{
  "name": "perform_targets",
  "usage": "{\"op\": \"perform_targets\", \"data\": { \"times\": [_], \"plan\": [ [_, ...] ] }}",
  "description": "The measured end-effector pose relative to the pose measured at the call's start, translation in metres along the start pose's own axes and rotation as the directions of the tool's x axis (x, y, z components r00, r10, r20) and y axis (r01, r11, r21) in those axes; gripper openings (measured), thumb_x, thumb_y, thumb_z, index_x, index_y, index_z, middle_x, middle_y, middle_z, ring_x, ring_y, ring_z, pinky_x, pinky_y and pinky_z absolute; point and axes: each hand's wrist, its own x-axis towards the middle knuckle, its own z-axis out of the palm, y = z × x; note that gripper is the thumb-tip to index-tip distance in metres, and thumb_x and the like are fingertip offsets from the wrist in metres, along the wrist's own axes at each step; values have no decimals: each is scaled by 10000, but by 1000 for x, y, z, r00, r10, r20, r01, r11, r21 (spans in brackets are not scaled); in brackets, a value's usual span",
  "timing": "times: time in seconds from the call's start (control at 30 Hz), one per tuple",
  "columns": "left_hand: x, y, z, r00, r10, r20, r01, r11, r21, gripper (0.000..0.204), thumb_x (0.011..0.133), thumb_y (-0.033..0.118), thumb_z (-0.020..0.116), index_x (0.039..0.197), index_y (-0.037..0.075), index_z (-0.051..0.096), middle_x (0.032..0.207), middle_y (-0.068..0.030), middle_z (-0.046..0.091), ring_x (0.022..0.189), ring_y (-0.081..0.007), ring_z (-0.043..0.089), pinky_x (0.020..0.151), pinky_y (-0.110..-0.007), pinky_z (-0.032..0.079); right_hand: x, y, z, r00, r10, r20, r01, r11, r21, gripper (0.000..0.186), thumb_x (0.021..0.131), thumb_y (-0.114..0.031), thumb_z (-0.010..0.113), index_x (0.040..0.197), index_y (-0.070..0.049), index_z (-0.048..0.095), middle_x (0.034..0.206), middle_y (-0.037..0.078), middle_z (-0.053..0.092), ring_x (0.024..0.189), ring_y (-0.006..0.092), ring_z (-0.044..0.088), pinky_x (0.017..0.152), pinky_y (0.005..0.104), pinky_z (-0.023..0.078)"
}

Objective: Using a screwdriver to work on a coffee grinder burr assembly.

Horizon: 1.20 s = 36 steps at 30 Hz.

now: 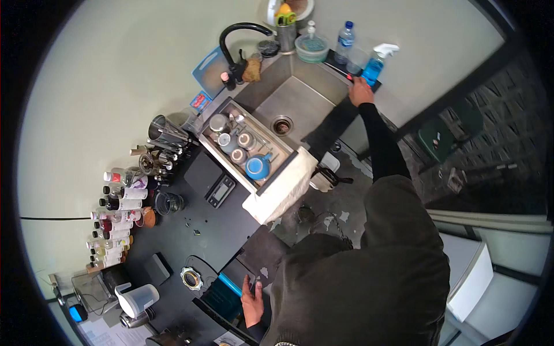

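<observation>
My right hand [361,92] reaches out to the sink's far right corner, beside a spray bottle [372,71] of blue liquid. Its fingers look bent, and a small red spot shows at their tips; what they grip is hidden. Below that hand a black mat [330,128] lies along the sink's right side. Low in the view, my left hand [252,303] hangs empty with its fingers apart, close to a blue-edged open bin or drawer [229,285] by the counter.
A steel sink [277,104] has a black tap [229,52]. Upturned cups, including a blue cup [258,166], stand in a drying rack [274,180] with a cream cloth [281,196]. A scale [220,191], several syrup bottles [118,205] and a white pitcher [137,301] occupy the counter.
</observation>
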Motion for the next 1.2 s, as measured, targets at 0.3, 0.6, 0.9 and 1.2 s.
{"op": "perform_targets", "data": {
  "times": [0.3, 0.6, 0.9, 1.2],
  "plan": [
    [34, 58, 26, 996, 87, -4, -87, 996, 24, 587, 1056, 364, 608, 1456, -54, 504, 1404, -276, 606, 1296, -392, 606, 1082, -431, 473, 68, 29, 46, 994, 1, -114, -18, 989, -149, 203, 1013, -209, 509, 1071, -54, 626, 1087, 181, 604, 849, 369, 727, 723, 520, 587],
    [65, 117, 7, 966, 205, -157, -223, 969, -110, 462, 1034, 236, 648, 1411, -18, 567, 1317, -245, 671, 1235, -319, 664, 1012, -379, 521, 9, -64, -34, 917, -356, -183, 367, 930, 30, 235, 912, -186, 702, 1064, -27, 622, 1095, 177, 606, 1041, 392, 602, 868, 513, 483],
    [50, 191, -29, 762, 106, -639, -571, 576, -586, 405, 1097, 143, 532, 1465, -26, 519, 1350, -132, 666, 1093, -194, 716, 922, -306, 580, -284, -255, -117, 220, -915, 338, -219, 291, 931, 295, 1017, -135, 593, 1285, -15, 572, 1036, 140, 654, 900, 250, 645, 850, 382, 522],
    [-22, 119, -32, 76, -168, -983, -367, 912, -184, 233, 905, 113, 803, 1125, 64, 742, 958, 8, 596, 888, -63, 584, 662, -225, 484, -314, -329, -151, -202, -977, -69, 15, -73, 997, 328, 991, -187, 631, 1240, 12, 555, 1048, 201, 596, 938, 371, 613, 847, 422, 501]
  ]
}}
